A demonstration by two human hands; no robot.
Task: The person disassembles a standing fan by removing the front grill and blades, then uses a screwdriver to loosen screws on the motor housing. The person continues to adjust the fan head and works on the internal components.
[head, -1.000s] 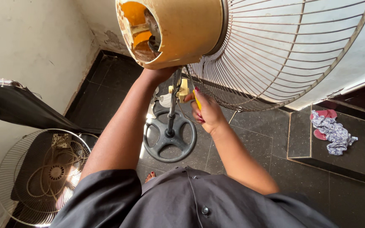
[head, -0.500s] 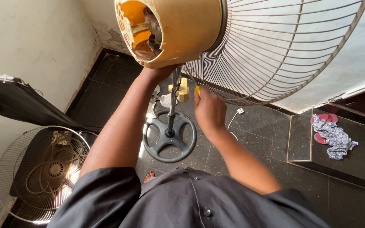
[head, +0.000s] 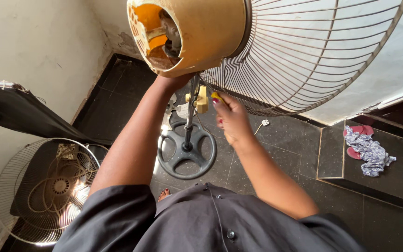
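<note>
The right hand (head: 232, 119) has risen, now pinching one yellow tool (head: 217, 97); left hand (head: 173, 83) grip hidden under one motor housing (head: 190, 32).

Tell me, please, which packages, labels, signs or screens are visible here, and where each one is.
None can be seen. There is only a pedestal fan with a yellow motor housing and wire guard, a second fan guard on the floor at left, and cloth at right.

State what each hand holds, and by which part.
Left hand grips the fan's motor housing from beneath. Right hand pinches a yellow-handled tool, its tip hidden.
</note>
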